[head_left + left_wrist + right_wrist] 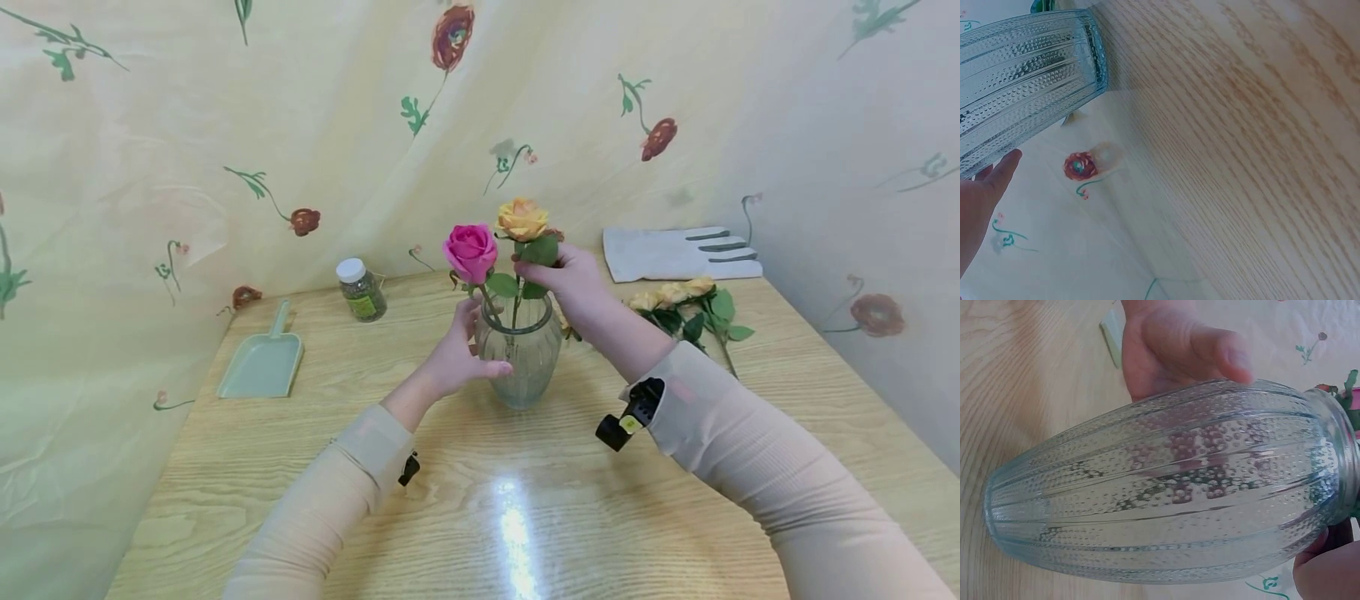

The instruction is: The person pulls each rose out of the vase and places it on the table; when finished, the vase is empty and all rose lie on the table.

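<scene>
A ribbed clear glass vase [519,367] stands upright on the table, its bumpy sides filling much of the right wrist view. My left hand [454,354] holds its left side, thumb in front and fingers behind the glass. A pink rose [470,253] leans out over the left of the mouth, its stem inside the vase. Above the rim, my right hand [573,287] pinches the leafy stem of a yellow rose [522,219], whose lower stem drops into the mouth. In the left wrist view, a finger of the left hand [985,194] lies along the vase [1029,81].
Several yellow roses [672,295] lie on the table to the right, before a pale work glove [675,254]. A lidded jar [362,292] stands back left, and a pale green dustpan [264,364] lies farther left. A floral-patterned sheet [337,125] hangs behind the table [450,517].
</scene>
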### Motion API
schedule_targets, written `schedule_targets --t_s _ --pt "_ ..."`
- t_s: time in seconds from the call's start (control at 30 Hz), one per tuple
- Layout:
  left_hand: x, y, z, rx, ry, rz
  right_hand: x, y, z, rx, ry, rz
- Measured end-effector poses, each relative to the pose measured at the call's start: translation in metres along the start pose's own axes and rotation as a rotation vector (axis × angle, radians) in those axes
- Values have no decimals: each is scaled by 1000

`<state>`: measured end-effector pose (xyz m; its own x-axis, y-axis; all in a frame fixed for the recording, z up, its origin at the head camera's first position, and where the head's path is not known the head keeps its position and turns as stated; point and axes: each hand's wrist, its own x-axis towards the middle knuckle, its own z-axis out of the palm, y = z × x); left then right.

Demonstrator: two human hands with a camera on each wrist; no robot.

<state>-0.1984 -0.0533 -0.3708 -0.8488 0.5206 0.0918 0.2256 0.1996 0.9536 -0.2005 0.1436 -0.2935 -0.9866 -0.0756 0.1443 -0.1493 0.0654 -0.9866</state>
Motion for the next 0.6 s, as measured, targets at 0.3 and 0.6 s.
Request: schedule_targets --t_s 0.3,0.6 --pt "0 -2 0 2 -10 20 -1 -7 -3 88 56 -46" --pt "-1 -1 0 1 -14 16 -2 -5 -5 69 13 -69"
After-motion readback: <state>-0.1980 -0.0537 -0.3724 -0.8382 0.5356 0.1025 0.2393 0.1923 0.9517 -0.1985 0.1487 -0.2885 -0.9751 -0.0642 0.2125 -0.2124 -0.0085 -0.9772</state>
